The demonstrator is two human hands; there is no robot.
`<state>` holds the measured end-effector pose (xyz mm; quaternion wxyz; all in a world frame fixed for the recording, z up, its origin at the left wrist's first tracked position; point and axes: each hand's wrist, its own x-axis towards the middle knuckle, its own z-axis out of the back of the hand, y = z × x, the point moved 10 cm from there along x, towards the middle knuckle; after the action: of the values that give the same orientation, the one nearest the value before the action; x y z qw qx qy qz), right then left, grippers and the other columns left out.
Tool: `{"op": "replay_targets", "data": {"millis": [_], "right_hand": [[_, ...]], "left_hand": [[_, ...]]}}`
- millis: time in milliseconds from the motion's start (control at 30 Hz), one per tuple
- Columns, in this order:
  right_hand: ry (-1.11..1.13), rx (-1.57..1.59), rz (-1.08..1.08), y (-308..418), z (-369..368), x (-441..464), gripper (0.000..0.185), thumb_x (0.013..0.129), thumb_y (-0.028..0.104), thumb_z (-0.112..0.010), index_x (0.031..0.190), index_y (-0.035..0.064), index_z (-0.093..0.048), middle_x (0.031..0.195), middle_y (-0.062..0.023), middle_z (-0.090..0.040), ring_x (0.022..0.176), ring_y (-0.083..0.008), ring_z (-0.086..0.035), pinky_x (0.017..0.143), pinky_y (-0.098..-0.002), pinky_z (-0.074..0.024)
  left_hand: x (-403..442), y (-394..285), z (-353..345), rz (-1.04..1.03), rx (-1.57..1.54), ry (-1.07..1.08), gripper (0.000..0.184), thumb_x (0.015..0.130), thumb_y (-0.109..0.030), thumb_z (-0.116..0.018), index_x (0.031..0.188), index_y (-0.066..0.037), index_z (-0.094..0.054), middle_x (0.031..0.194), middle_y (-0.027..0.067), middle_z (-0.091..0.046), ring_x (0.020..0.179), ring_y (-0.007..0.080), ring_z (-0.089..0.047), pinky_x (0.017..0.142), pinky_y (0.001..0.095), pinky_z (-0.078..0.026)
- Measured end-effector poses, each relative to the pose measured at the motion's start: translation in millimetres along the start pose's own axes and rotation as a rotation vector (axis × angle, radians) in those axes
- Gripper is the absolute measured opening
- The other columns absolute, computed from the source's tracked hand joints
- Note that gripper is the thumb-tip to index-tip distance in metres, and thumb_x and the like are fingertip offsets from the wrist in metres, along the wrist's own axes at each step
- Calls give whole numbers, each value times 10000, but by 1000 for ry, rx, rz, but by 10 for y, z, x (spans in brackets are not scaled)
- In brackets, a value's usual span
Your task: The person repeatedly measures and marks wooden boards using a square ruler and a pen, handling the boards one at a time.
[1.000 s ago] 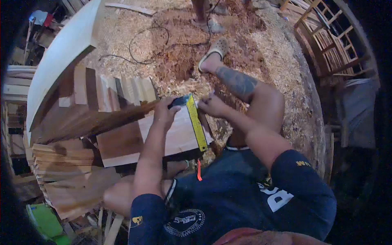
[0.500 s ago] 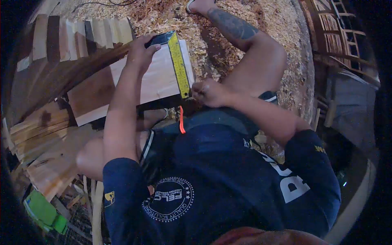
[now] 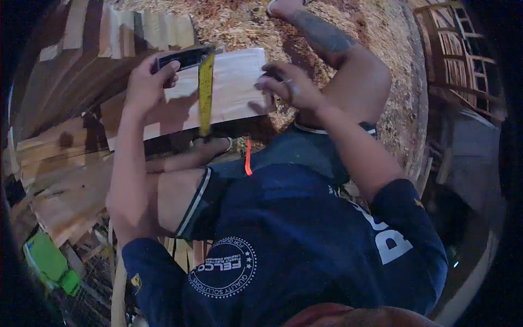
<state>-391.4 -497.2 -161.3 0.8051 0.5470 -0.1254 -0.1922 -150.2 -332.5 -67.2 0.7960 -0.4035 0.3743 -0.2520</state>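
My left hand [image 3: 148,87] was wrapped firmly round the dark handle [image 3: 188,58] of a square [image 3: 205,92], near the far edge of a board [image 3: 234,82]. The square's yellow blade ran across the board from that edge and reached past the near one; I could not tell whether it lay flat on the wood or hung just above. My right hand [image 3: 297,90] was at the board's right edge, fingers bent. I could not tell whether they pinched anything. Beyond the board's far left corner stood a row of planks [image 3: 125,35], and stacked boards [image 3: 60,174] lay off its near left corner. An orange strip [image 3: 248,158] showed by my shorts [image 3: 321,150], out from the near edge toward the right corner. Wood shavings [image 3: 234,27] lay thick past the far edge.
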Motion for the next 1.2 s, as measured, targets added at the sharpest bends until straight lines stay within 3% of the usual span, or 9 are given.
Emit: {"op": "replay_targets", "data": {"millis": [200,367,500,567,733,833,933,1000,1200], "right_hand": [[104,340,-144,676,-728,94,581,823,337,-830,1217,-25,-604,1127,-137,-669,1131,-218,-596,943,-361,-513],[-47,531,-178,802,-467,297,561,767,265,-859,1191,11,-593,1040,-100,-710,924,-197,-667,830,-371,-536],[-241,125,-39,507,112,473,541,772,244,-823,1193,7,-581,1029,-149,-703,938,-276,-686,835,-409,-535],[-356,-332,-72,358,387,561,525,805,254,-790,1212,2,-575,1063,-183,-690,990,-307,-680,865,-408,-526],[-156,-409,-190,-135,289,867,518,764,297,-808,1142,15,-592,1034,-242,-678,980,-414,-665,833,-474,-521],[-48,-347,-122,-618,-15,1019,529,763,327,-812,1134,20,-594,1037,-228,-688,999,-426,-671,824,-494,-522],[-103,40,-486,-643,-114,803,494,1007,434,-400,1174,30,-631,1139,-261,-648,1164,-368,-595,1012,-467,-419],[34,-58,-401,-668,-168,812,525,996,465,-450,1231,24,-613,1214,-230,-660,1127,-353,-631,971,-464,-456],[309,-477,-110,-288,-259,618,539,651,240,-813,1120,87,-597,914,-218,-684,902,-440,-666,743,-500,-518]], "left_hand": [[-468,-412,-260,-159,-482,-143,299,914,-142,-732,1172,-26,-636,908,12,-662,729,92,-610,685,244,-507],[-458,-666,-449,-286,-866,-134,223,939,-145,-702,1122,-57,-609,974,38,-680,800,120,-651,725,260,-526],[-387,-531,-614,-179,-569,-158,399,893,-171,-754,1215,-22,-573,1030,57,-667,841,139,-670,747,285,-549],[-345,-8,-435,-25,-485,-335,431,876,-175,-765,1225,-12,-570,1057,57,-664,876,151,-659,752,293,-538],[-767,2220,555,255,-505,-1023,474,864,-165,-742,1270,12,-571,1256,105,-606,1044,180,-587,831,319,-507],[-603,2915,459,280,-1087,-906,483,941,-307,-599,1324,-16,-551,1341,145,-561,1172,238,-547,998,396,-452],[-425,2872,280,218,-1337,-774,578,954,-403,-525,1391,-29,-469,1396,158,-513,1240,278,-499,1056,420,-400],[-334,2702,173,156,-1432,-706,643,962,-468,-475,1436,-38,-415,1432,166,-481,1285,304,-467,1095,436,-364],[-318,2327,100,11,-1600,-562,808,981,-634,-354,1539,-53,-289,1516,188,-407,1390,370,-396,1184,476,-285]]}}
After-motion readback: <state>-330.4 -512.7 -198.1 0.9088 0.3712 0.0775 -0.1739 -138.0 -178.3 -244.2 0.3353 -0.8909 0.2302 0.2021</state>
